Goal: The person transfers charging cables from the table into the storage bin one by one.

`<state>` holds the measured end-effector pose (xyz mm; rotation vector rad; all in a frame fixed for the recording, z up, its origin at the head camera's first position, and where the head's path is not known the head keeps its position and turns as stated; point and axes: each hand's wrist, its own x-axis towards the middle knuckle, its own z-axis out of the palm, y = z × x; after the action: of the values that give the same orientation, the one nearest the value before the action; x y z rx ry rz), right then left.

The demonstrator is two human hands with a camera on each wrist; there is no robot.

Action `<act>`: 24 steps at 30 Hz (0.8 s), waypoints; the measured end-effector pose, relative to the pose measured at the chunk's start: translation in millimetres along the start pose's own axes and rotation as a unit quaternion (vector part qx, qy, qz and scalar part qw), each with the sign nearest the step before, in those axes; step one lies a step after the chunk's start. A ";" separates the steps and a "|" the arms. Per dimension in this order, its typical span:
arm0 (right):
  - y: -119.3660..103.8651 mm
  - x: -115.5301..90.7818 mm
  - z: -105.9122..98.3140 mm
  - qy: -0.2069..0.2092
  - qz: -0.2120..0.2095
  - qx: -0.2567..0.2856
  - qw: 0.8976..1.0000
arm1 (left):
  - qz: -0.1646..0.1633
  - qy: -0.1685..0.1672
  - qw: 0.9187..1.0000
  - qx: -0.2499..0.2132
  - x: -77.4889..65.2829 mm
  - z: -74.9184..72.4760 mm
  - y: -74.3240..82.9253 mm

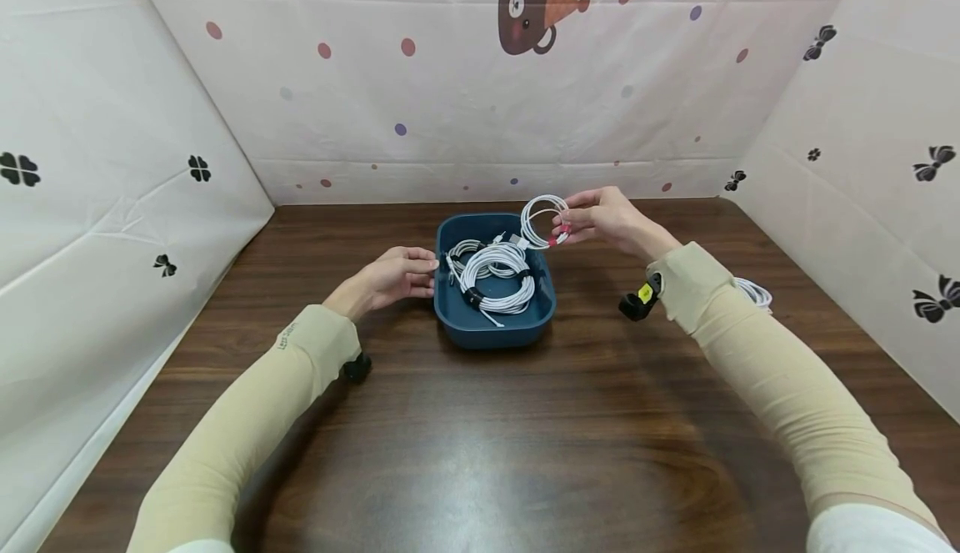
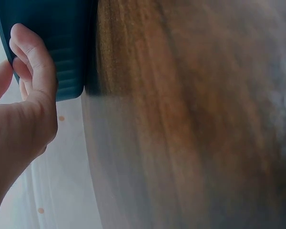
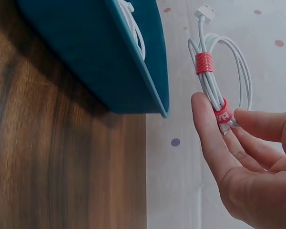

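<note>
A coil of thin white cable (image 1: 544,222) with red ties hangs from my right hand (image 1: 603,219), above the far right rim of a dark blue bin (image 1: 491,335). In the right wrist view the fingers and thumb of my right hand (image 3: 257,167) pinch the coil (image 3: 214,88) at its lower red tie, with a white plug at its top end. My left hand (image 1: 393,276) holds the bin's left rim; in the left wrist view the thumb is at the rim and the bent fingers lie by the outer wall. Several white cable coils (image 1: 521,296) with black ties lie inside.
Another white cable coil (image 1: 753,293) lies on the brown wooden table (image 1: 480,436), partly hidden behind my right sleeve. White sheeting with a bear print (image 1: 528,2) and dots hangs at the back, and more sheeting stands at both sides.
</note>
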<state>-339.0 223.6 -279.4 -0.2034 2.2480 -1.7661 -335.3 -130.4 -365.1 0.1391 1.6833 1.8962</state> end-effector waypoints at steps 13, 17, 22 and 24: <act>-1.7 2.5 20.4 -0.023 -0.003 -0.027 0.999 | 0.000 0.001 1.000 -0.004 0.4 0.0 -0.1; -1.8 3.1 24.9 -0.024 0.002 -0.029 0.999 | 0.000 0.000 1.000 -0.007 0.2 0.0 -0.1; -2.0 3.4 30.2 -0.030 0.005 -0.032 0.999 | -0.001 0.000 1.000 -0.007 -0.9 0.0 0.5; -1.8 4.2 31.3 -0.034 0.006 -0.032 0.999 | -0.002 0.000 1.000 -0.007 -1.2 -0.1 1.2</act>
<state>-333.8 192.9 -284.9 -0.2585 2.2556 -1.6577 -334.8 -131.1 -363.7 0.1294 1.6701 1.9042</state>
